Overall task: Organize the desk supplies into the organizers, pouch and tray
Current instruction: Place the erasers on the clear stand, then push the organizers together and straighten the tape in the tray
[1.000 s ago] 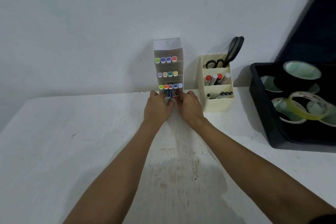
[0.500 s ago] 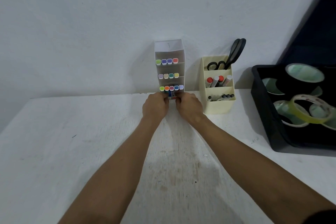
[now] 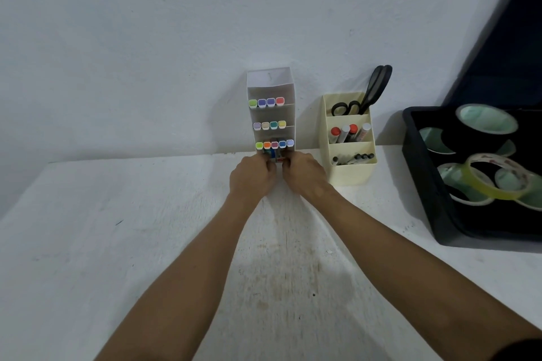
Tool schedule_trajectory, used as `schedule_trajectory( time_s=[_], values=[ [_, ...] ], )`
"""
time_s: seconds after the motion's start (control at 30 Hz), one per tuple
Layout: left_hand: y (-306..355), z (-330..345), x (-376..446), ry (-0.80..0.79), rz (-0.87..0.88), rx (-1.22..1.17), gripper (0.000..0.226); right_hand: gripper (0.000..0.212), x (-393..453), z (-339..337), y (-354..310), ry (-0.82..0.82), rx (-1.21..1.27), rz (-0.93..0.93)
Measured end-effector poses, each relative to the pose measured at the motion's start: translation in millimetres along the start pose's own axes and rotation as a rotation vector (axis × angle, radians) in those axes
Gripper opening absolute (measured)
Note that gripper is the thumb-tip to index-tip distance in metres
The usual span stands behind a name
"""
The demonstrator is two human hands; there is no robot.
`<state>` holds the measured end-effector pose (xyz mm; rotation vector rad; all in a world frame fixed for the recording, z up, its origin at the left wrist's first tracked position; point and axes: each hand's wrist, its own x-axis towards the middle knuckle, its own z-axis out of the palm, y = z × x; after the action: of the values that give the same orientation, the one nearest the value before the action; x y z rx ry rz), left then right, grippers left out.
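At the centre of the frame, both hands are meeting at the foot of a white tiered marker organizer [image 3: 271,114] that is standing against the wall at the back of the white desk [image 3: 117,243]. The left hand [image 3: 252,177] and the right hand [image 3: 303,174] are sitting knuckles-up, side by side and nearly touching, with fingers curled toward the organizer's lowest slot. Between their fingertips a small bundle of pens or markers [image 3: 275,155] is showing dark, blue and red ends; both hands are appearing to pinch it, though the fingers themselves are hidden behind the knuckles, so the exact hold is not clear.

Above the hands, the organizer is showing 3 rows of coloured marker caps [image 3: 266,102]: 4 in the top row, 4 in the middle and 5 in the bottom.

Right of centre, a cream stepped pen holder [image 3: 349,173] is standing just beside the right hand. Black scissors [image 3: 369,94] are leaning in its rear compartment, red-capped and grey markers [image 3: 349,133] are filling the middle one, and dark-tipped pens [image 3: 355,158] are lying in the front one.

At the right edge of the frame, a black tray [image 3: 425,184] is holding several tape rolls [image 3: 498,182], with 1 yellowish roll resting tilted on top of the others.
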<state>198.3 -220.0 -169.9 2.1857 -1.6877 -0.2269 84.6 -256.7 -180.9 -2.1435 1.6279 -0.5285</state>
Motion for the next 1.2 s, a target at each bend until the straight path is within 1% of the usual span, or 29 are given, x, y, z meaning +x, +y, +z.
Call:
schedule_trajectory(
  time_s=[0.07,0.13,0.23,0.3,0.37,0.43,0.53,0.6,0.7,0.77,0.8,0.83,0.87,0.93,1.0,1.03,1.13,1.2],
  values=[
    [1,-4,-5,-0.044,0.009,0.024,0.032,0.028,-5,-4,1,-0.037,0.003,-0.029],
    [1,-9,-12,-0.055,0.012,0.019,0.037,0.033,-12,-10,-1,-0.050,0.046,-0.060],
    [6,-26,-24,-0.006,0.007,-0.015,0.029,0.045,-30,-25,-9,-0.045,0.128,-0.100],
    [11,-44,-31,0.063,0.013,-0.027,0.025,0.041,-42,-40,-15,-0.018,0.161,-0.139],
    [20,-65,-35,0.169,0.022,-0.083,0.022,0.031,-56,-65,-24,0.055,0.204,-0.197],
    [29,-84,-35,0.251,0.033,-0.161,0.019,0.027,-64,-93,-29,0.166,0.255,-0.223],
    [42,-103,-30,0.300,0.055,-0.251,0.015,0.025,-64,-129,-23,0.359,0.262,-0.199],
    [47,-107,-25,0.343,0.091,-0.265,0.014,0.022,-60,-148,-15,0.445,0.242,-0.184],
    [51,-107,-20,0.396,0.071,-0.340,0.017,0.023,-53,-164,3,0.530,0.326,-0.063],
    [48,-104,-18,0.364,-0.019,-0.421,0.028,0.029,-49,-166,18,0.593,0.384,0.066],
    [46,-101,-17,0.315,-0.076,-0.467,0.035,0.033,-45,-163,27,0.590,0.441,0.156],
    [44,-98,-16,0.248,-0.123,-0.493,0.040,0.038,-43,-161,33,0.553,0.521,0.263],
    [42,-94,-15,0.178,-0.148,-0.489,0.042,0.041,-38,-158,43,0.483,0.605,0.371],
    [40,-88,-15,0.062,-0.150,-0.472,0.038,0.040,-33,-153,53,0.256,0.766,0.529],
    [42,-85,-15,0.022,-0.155,-0.514,0.034,0.031,-29,-148,59,0.042,0.931,0.576],
    [43,-83,-14,0.030,-0.158,-0.531,0.033,0.027,-31,-146,61,-0.013,0.995,0.581],
    [43,-79,-11,0.059,-0.148,-0.510,0.033,0.024,-28,-140,66,-0.090,1.106,0.538],
    [40,-77,-11,0.060,-0.121,-0.486,0.035,0.022,-26,-137,67,-0.101,1.107,0.503]
  ],
)
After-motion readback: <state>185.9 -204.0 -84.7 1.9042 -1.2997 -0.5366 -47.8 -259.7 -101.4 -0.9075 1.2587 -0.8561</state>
